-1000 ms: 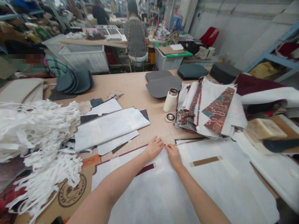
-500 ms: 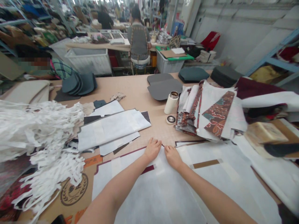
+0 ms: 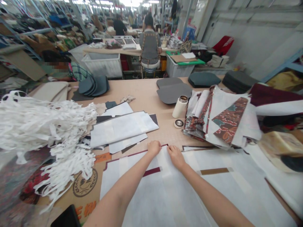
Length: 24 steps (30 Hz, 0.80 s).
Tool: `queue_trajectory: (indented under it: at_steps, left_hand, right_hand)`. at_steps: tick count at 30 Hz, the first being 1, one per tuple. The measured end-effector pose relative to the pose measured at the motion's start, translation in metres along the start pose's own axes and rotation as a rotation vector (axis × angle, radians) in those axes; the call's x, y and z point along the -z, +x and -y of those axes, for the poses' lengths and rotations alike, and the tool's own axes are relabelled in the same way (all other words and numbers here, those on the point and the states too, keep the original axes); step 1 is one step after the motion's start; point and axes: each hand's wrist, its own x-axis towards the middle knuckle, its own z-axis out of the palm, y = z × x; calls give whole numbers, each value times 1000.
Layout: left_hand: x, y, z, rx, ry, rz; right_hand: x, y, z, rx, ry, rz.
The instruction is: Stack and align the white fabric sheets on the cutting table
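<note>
A large white-backed fabric panel (image 3: 151,192) with a narrow maroon edge lies flat in front of me. My left hand (image 3: 154,148) is closed at its far edge, fingertips pinching the maroon border. Just to the right, my right hand (image 3: 176,157) has its fingers bent and pressed together on the same edge, near a small corner. A short gap separates the two hands. On the panel, a maroon strip (image 3: 152,171) shows beside my left forearm. A second white panel with a brown strip (image 3: 214,171) lies to the right of my right arm.
Folded white panels (image 3: 124,129) and a heap of white strips (image 3: 54,123) lie left. Beyond my hands stand an uncapped cream bottle (image 3: 180,108) and its lid (image 3: 178,123). Patterned fabric pieces (image 3: 230,121) are stacked right. A phone (image 3: 67,217) lies near left. People sit farther back.
The view has tilted up and shifted left. My left hand has drawn its fingers in at the edge, and the gap between my hands looks a little wider.
</note>
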Motion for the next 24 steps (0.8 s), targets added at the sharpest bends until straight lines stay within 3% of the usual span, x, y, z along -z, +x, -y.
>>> queue_trajectory:
  at_steps: [6,11,14,20,24]
  left_hand:
    - [-9,-10,5,-136,-2,-72]
    - [-26,-19,16,-322,152,-190]
    - [-30,-26,20,-416,266,-205]
    - [-32,-35,25,-469,363,-236]
    - [-28,-47,45,-463,366,-225]
  right_hand:
    - [5,18,-8,-66,136,39]
    - [-3,27,-10,178,155,5]
    - [-4,24,-8,229,130,-9]
    - [-4,20,0,349,102,-52]
    - [-9,11,-10,338,76,-92]
